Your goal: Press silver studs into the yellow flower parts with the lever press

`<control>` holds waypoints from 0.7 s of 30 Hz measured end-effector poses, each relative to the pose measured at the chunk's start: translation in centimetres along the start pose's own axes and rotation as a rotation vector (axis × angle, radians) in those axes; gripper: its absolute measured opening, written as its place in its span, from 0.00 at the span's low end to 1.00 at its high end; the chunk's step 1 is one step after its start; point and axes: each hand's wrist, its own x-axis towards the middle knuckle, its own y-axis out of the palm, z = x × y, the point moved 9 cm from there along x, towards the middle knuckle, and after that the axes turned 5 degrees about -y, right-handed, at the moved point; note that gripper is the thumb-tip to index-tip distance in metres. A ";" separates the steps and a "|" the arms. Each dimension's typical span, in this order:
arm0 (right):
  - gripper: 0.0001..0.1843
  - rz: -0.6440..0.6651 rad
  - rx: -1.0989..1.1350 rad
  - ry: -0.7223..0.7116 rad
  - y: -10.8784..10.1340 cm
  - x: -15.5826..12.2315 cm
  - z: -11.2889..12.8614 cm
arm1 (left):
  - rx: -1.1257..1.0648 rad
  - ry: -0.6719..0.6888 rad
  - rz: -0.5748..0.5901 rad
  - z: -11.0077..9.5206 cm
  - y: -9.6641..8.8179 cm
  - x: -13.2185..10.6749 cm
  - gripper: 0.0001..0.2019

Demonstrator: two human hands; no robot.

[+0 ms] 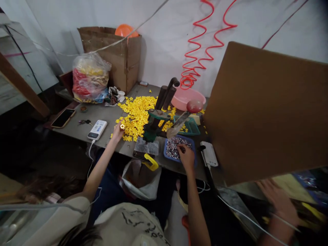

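My left hand (117, 132) rests at the edge of a heap of small yellow plastic flowers (135, 116), pinching a small brass-coloured ring (122, 127) in its fingertips. My right hand (186, 157) reaches into a blue plastic tray (185, 137) filled with tiny speckled silver and dark pieces (176, 147). Its fingertips are down among those pieces, and I cannot tell whether they grip any. Between my hands stands a green hand-lever press (155, 123) with a red ball handle (194, 106) and a yellow clamp (151, 163).
A co-worker's hand (279, 201) shows at the lower right, beyond a large brown cardboard sheet (263, 112). The grey table (102, 111) also holds a power bank (97, 130), a phone (63, 118), a pink basin (188, 97) and a stuffed plastic bag (89, 78).
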 end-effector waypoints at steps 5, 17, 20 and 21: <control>0.17 -0.069 0.055 0.035 -0.5 0.0 -0.7 | -0.163 -0.213 0.138 1.1 2.4 -0.8 0.09; 0.14 -0.148 0.063 0.045 -1.2 0.0 -0.7 | 0.618 0.141 0.311 1.9 4.0 -6.5 0.20; 0.13 -0.206 0.042 -0.050 -2.0 0.1 0.4 | 0.864 0.343 0.377 2.8 4.9 -8.1 0.15; 0.13 -0.221 0.050 -0.069 -2.2 0.0 0.7 | 0.911 0.393 0.400 3.2 5.2 -8.6 0.13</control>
